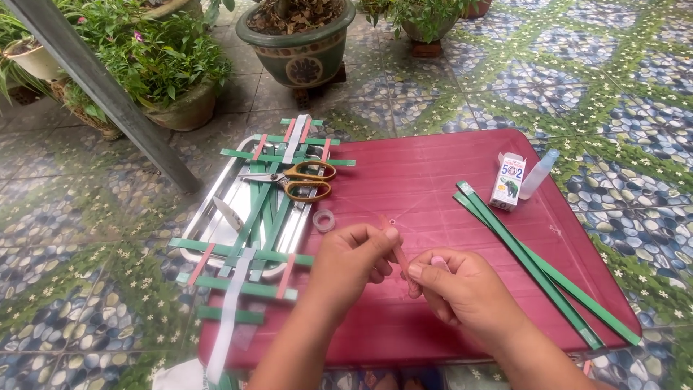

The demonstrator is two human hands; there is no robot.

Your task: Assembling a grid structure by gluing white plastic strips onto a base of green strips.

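Both of my hands meet over the near middle of a dark red tabletop [433, 180]. My left hand [351, 258] and my right hand [462, 289] pinch the two ends of a thin pink strip [399, 254] between thumb and fingers. A small roll of clear tape [324, 220] lies just beyond my left hand. Past it, yellow-handled scissors [299, 179] rest on a metal tray [216, 220] under several green, pink and white paper strips [253, 217].
Long green strips [534, 267] lie diagonally at the right. A small glue box [508, 180] and a clear glue bottle [538, 173] stand at the far right. Potted plants [299, 36] and a grey slanted post [108, 94] sit on the patterned tile floor beyond.
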